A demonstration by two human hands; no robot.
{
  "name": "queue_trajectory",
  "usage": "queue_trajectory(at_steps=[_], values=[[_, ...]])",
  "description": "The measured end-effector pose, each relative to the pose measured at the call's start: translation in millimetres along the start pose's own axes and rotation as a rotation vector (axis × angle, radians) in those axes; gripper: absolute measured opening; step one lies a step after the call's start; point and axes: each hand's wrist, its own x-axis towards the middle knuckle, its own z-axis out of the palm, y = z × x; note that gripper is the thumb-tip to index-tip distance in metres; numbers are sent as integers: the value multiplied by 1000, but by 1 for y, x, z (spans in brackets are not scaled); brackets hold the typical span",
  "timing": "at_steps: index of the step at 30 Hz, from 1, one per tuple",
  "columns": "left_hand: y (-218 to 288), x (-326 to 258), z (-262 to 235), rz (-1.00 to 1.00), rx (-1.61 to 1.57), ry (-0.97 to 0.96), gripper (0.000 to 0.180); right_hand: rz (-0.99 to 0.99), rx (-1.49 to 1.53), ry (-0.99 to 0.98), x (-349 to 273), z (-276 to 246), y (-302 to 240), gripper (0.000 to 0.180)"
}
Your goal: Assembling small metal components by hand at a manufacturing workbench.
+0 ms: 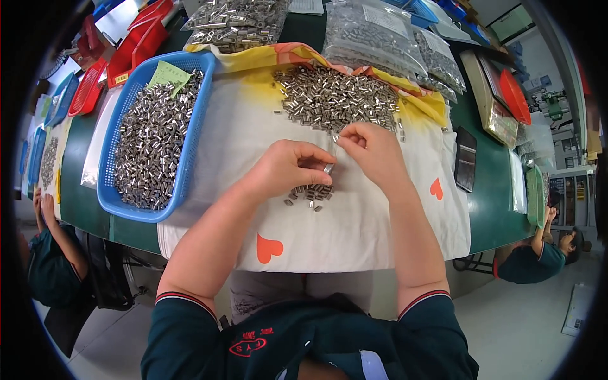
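From the head camera, both hands work over a white cloth (354,221) printed with orange hearts, spread on a green table (491,202). The left hand (288,168) is curled palm-down, fingers bent around a small metal sleeve (329,168) that glints at its fingertips, at 3 o'clock from the knuckles. The right hand (373,152) sits just beside it at 2 o'clock, thumb and forefinger pinched together near 10 o'clock of its palm; whether a piece lies in that pinch I cannot tell.

Directly under the left hand, at 6 o'clock, lies a small cluster of sleeves (310,193) on the cloth. At 12 o'clock from both hands sits the large heap of sleeves (335,98), its near edge almost touching the right hand's fingertips.

At 9 o'clock from the hands stands a blue basket (190,145) filled with the same metal pieces, a green paper slip (168,76) lying in its far corner. Beyond it, at 11 o'clock, are red trays (136,41). At 12 to 1 o'clock, clear bags of parts (373,38) crowd the far table edge. At 3 o'clock lies a dark flat object (465,158); farther off, a scale-like device (494,107) with a red lid (514,95).

Other seated people show at the lower left (54,253) and lower right (538,256).
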Motion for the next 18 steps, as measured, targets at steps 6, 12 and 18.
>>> queue_trajectory(at_steps=[6,12,18], values=[[-2,3,-3,13,-139,-16,28,-359,-654,99,9,21,13,9],[-6,6,-3,9,-279,48,26,-484,-593,241,4,24,19,10],[-6,5,-3,28,-321,81,27,-142,-121,229,-14,15,-2,6]])
